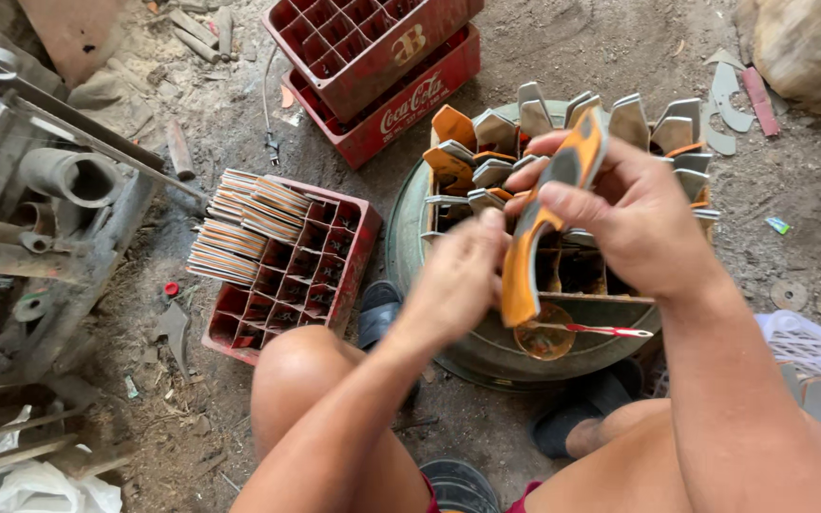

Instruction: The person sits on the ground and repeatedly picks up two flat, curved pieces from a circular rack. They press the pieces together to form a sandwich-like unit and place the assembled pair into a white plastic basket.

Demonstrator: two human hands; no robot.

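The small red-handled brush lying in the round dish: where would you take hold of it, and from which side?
Grip the small red-handled brush by its red handle, coming from the right. It lies nearly flat, its handle end reaching past the small round dish to the right, while its thin metal end rests in the dish's orange contents. The right side looks free; the left hand and the orange-and-grey curved handle piece crowd the left.

Both arms forward, right hand (634, 214) gripping, left hand (456, 280) pinching.
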